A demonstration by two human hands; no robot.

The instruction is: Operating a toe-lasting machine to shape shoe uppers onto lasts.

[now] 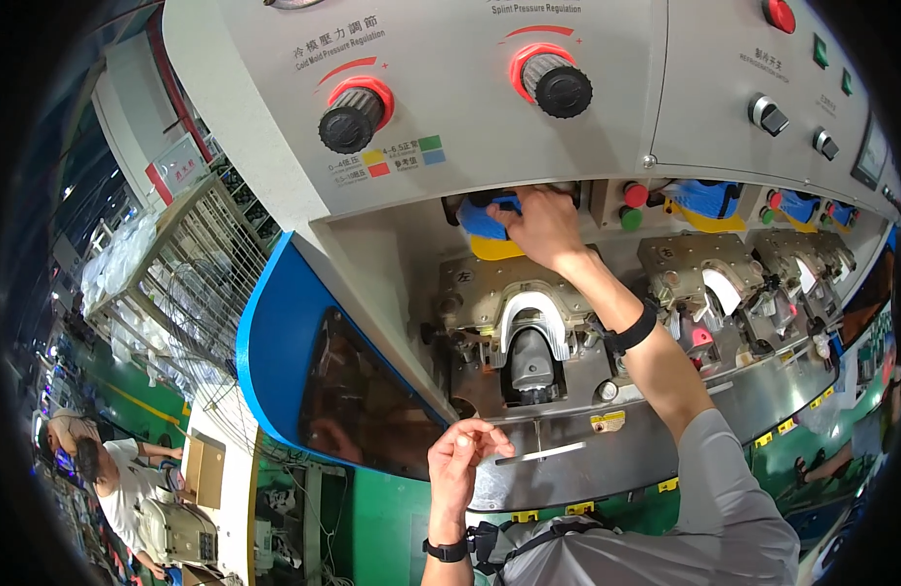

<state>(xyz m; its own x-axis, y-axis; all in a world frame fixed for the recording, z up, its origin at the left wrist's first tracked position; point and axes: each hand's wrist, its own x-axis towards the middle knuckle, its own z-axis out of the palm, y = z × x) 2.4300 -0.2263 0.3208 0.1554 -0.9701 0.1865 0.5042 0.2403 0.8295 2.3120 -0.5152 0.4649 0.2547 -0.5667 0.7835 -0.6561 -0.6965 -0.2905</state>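
My right hand (546, 230) reaches up under the machine's overhang, beside a blue pad (488, 217) with a yellow lower edge. Its thumb lies against the pad; the other fingertips are partly hidden, so their grip cannot be read. Below that arm sits a metal mould station (470, 293) with a pale U-shaped piece (532, 311) around a grey form (532, 359). My left hand (460, 454) hovers by the machine's front edge, its fingers loosely bent and apart, with nothing visible in them. Just right of its fingertips is a thin metal bar (553, 451).
Similar mould stations (695, 256) continue to the right, with a red button (634, 193) and a green button (631, 219) between them. Black knobs (565, 91) stick out above. A blue-edged side panel (265, 342) and a wire cage (192, 259) stand left. A person (119, 488) sits farther left.
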